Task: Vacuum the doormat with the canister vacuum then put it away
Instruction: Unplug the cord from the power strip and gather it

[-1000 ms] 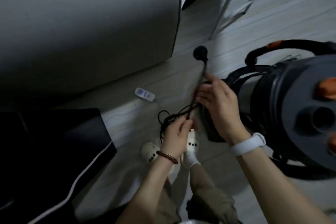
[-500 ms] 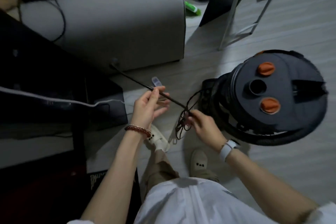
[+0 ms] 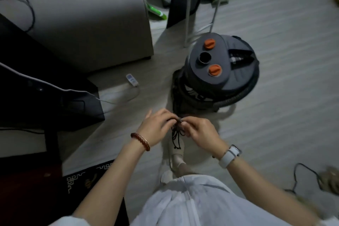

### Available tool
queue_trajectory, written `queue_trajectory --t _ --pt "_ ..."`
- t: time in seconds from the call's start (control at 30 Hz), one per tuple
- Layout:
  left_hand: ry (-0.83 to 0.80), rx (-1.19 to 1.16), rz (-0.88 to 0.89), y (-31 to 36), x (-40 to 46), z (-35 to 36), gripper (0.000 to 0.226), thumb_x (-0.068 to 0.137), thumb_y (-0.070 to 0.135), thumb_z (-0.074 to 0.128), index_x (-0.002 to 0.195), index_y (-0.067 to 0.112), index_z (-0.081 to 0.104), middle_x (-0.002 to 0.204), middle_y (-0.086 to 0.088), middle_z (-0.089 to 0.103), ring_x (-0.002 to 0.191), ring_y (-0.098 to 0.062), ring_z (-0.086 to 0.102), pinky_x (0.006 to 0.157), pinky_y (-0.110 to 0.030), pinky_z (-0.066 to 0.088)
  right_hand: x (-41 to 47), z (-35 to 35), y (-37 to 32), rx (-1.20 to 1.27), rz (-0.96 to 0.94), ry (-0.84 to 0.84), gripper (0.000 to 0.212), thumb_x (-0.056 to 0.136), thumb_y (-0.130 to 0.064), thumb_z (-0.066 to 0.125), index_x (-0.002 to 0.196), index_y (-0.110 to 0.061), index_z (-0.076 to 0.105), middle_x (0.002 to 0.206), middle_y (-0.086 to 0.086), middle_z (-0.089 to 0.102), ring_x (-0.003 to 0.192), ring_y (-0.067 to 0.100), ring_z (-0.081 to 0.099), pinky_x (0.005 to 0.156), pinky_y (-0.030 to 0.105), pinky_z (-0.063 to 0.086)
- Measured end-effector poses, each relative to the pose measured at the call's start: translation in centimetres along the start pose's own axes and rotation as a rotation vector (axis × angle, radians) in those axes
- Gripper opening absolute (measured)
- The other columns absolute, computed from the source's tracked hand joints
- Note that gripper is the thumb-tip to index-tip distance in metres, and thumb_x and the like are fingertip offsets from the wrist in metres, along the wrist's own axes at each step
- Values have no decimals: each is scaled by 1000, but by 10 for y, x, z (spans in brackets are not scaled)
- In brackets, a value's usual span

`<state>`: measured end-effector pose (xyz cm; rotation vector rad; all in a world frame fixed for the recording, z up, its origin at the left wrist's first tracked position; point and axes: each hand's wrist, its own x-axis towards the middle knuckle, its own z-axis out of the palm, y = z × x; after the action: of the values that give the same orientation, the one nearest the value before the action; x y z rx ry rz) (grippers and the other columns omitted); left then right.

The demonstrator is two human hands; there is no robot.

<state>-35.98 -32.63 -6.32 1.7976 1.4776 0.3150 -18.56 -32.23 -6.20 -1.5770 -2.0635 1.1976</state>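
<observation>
Canister vacuum stands at 1 o'clock from both hands. Left hand and right hand pinch the black cord (looped bundle, hanging) between curled fingers.

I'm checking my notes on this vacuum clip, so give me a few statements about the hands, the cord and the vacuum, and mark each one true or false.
1. Both hands, the left hand and the right hand, hold the black cord. True.
2. The canister vacuum lies on its side. False: it stands upright.
3. Its lid carries two orange knobs. True.
4. The white watch is on the left wrist. False: on the right wrist.
</observation>
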Motion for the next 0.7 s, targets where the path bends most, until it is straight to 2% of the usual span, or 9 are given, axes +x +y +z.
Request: queue_trajectory --t 0.03,0.1,0.17,0.23,0.3,0.4,0.53,0.6,0.7 --pt "22 -51 65 6 -6 9 43 90 42 39 104 13 67 98 -1 60 97 -21 57 94 -47 41 -18 -1 6 16 -5 9 21 93 -27 49 102 -19 67 80 6 69 76 24 63 68 44 50" --pt "51 -160 131 19 -21 27 40 87 38 43 91 7 69 81 9 52 77 -8 54 73 -30 46 -53 -4 17 105 -10 20 18 93 -26 49 96 -19 65 76 6 67 70 19 61 65 37 49" --pt "111 -254 126 36 -37 46 31 87 26 46 86 5 68 74 16 45 72 4 50 67 -10 37 -79 -5 32 178 15 1 13 94 -21 48 95 -18 61 79 6 63 72 15 58 65 24 45" --pt "195 -315 94 49 -51 62 27 86 19 46 81 3 67 73 16 46 74 11 50 67 -3 35 -101 -2 52 141 40 -11 15 96 -20 45 100 -12 58 86 3 58 77 14 54 67 15 39" --pt "293 -331 54 56 -63 69 26 87 17 44 76 6 65 72 17 47 73 13 50 66 -2 34 -119 5 75 68 52 -6 21 97 -21 41 102 -7 56 88 -2 51 79 13 48 68 14 35" --pt "369 -273 33 59 -77 69 22 87 17 45 72 16 61 69 18 47 68 13 50 61 -2 34 -142 6 106 -45 111 63 26 96 -23 38 97 -4 57 85 1 50 79 17 47 70 24 32" --pt "254 -167 -30 70 -86 85 23 92 13 51 76 10 67 68 20 47 64 7 49 60 -3 33 -167 -11 131 -189 131 267 38 93 -31 35 91 -3 60 82 12 59 76 28 55 65 31 39" --pt "202 -162 -76 84 -77 97 21 94 9 51 81 8 68 68 20 48 62 4 46 59 -5 33 -177 -18 138 -144 174 373 41 93 -32 32 93 -2 61 85 14 61 78 27 56 67 29 40" --pt "108 -191 -106 110 -51 110 20 95 16 48 88 13 67 65 18 51 59 1 46 57 -13 34 -183 -30 147 6 266 501 35 92 -24 36 98 1 60 90 14 60 81 24 55 70 26 38"
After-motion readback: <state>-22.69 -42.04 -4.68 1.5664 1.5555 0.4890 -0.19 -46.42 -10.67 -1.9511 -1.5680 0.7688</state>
